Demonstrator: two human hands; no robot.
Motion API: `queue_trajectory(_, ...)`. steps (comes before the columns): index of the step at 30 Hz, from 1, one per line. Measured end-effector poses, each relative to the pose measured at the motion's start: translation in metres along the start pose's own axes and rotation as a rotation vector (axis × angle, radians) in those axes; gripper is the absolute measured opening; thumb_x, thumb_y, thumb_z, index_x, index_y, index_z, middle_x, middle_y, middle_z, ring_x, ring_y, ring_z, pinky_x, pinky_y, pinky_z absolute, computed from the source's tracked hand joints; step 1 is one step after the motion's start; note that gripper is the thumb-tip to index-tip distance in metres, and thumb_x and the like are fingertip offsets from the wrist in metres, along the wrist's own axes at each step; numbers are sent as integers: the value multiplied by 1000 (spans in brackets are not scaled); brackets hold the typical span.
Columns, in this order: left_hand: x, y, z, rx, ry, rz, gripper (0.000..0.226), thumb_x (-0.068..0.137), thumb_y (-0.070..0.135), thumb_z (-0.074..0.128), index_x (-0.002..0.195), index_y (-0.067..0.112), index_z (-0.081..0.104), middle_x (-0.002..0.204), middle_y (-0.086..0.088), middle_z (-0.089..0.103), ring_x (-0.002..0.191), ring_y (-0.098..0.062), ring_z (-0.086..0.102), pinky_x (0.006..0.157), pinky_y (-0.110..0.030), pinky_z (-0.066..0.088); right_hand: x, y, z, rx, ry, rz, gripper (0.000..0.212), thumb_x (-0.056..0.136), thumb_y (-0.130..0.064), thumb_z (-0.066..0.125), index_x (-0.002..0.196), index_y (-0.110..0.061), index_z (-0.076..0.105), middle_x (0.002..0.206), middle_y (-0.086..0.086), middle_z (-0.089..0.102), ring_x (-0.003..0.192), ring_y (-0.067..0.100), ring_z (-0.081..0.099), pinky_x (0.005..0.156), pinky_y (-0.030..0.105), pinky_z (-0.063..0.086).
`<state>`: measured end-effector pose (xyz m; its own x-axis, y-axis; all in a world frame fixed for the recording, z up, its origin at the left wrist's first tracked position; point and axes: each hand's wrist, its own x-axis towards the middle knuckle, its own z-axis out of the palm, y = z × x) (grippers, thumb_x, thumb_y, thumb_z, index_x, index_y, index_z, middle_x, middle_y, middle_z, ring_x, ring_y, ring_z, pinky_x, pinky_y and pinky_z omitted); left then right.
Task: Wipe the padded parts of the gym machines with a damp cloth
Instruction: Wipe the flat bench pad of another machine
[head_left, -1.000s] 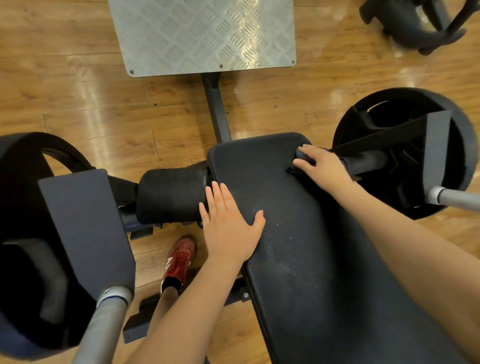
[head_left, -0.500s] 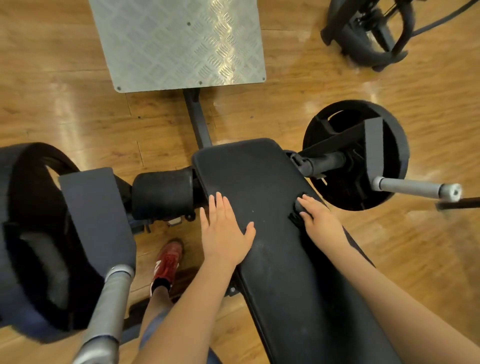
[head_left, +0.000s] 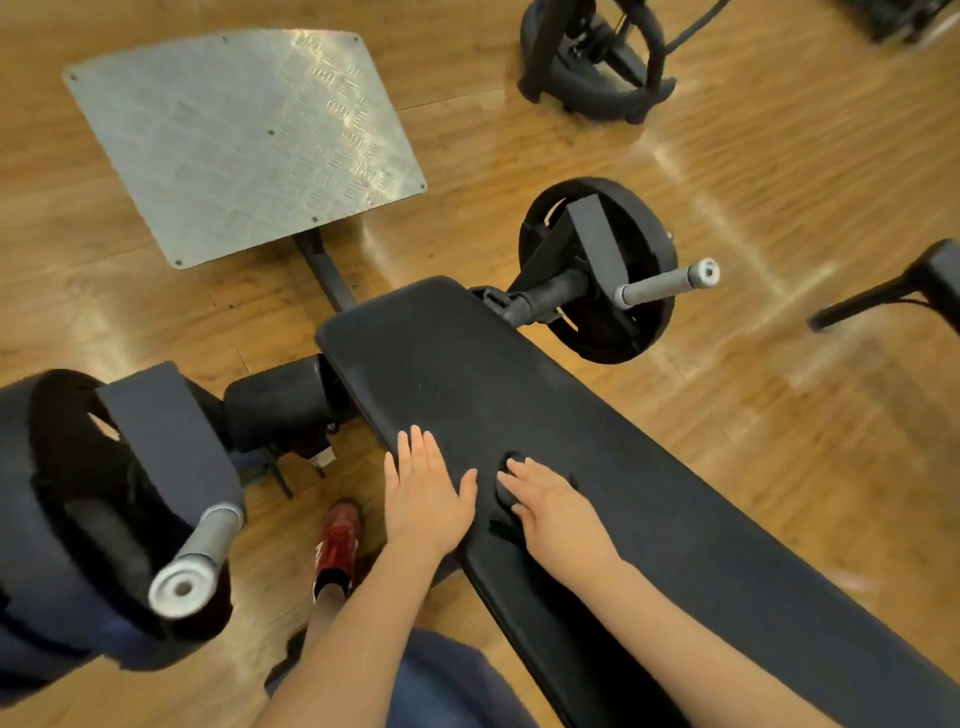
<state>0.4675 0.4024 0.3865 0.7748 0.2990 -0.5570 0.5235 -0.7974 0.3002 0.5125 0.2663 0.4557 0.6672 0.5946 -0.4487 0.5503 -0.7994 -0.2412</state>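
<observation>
On the long black bench pad (head_left: 597, 431), with its fine pebbled vinyl skin, both your hands lie side by side. Your left hand (head_left: 423, 493) rests flat at the pad's near edge, fingers straight and together, holding nothing. Just beside it your right hand (head_left: 553, 512) presses a dark crumpled cloth (head_left: 506, 496) into the pad under nearly straight fingers; whether the thumb hooks the cloth is hidden. Off the pad's far left corner sits a stubby black foam roller (head_left: 275, 405). Beyond the pad's far end lies a dull grey checker-plate footplate (head_left: 234, 145) on glossy wooden planks. Round black weight plates (head_left: 597, 270) hang at either side of the pad on grey metal pegs.
</observation>
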Motion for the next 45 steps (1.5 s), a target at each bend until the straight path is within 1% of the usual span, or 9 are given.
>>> queue_trajectory(3,-19,10,-1,30,-30,14,74,102,52,15,154,3,-4,163,-13,-6,150,-26,-10,121,-42,-2,-29,1,1,-27,-55,-63,47,102,-16,32,148,-16,24,156,-3,16,144,12,11,108,14,-2)
queue_trajectory(6,-40,26,1,92,-46,67,73,102,51,14,154,3,-5,163,-13,-6,150,-26,-9,122,-41,-2,-52,20,-2,-9,-60,-44,47,101,-14,35,147,-19,26,156,-5,18,143,10,12,113,19,7)
queue_trajectory(10,-72,63,11,155,-55,247,74,102,52,16,154,3,-4,163,-13,-7,150,-27,-8,121,-41,-2,-94,72,-28,48,59,173,46,101,-12,35,145,-22,31,154,-9,20,142,7,14,108,12,9)
queue_trajectory(16,-84,92,12,224,-111,424,74,102,52,15,154,4,-6,163,-12,-8,150,-26,-8,121,-39,-1,-134,107,-42,70,262,612,44,99,-11,38,142,-20,38,152,-4,29,134,17,33,101,26,32)
queue_trajectory(20,-77,81,0,335,-180,509,77,101,56,16,154,5,-8,163,-11,-10,150,-24,-10,120,-39,-3,-113,70,-16,58,243,564,50,97,-10,39,146,-17,29,154,-1,22,142,19,15,111,30,18)
queue_trajectory(26,-66,59,-13,491,-207,676,76,101,55,17,154,8,-8,163,-9,-10,150,-23,-9,120,-38,-3,-145,35,13,83,203,537,58,97,-7,40,149,-22,21,157,-6,13,144,14,7,115,28,14)
queue_trajectory(33,-74,53,-8,490,-148,916,71,104,48,20,154,5,-5,163,-9,-7,150,-23,-6,120,-35,2,-275,57,-6,130,563,1114,46,97,-5,41,142,-17,38,153,0,28,142,16,19,113,30,21)
queue_trajectory(36,-79,51,-4,448,-156,956,70,104,46,20,154,4,-5,163,-10,-7,150,-24,-5,121,-35,4,-281,40,-5,133,643,1280,46,96,-4,41,142,-12,39,152,4,29,142,20,20,113,32,21)
queue_trajectory(45,-63,33,-8,461,-153,1098,74,102,52,19,154,7,-9,163,-8,-11,150,-23,-9,120,-34,0,-178,-51,32,68,397,939,56,96,-7,41,148,-18,23,157,-2,14,144,17,10,114,30,17)
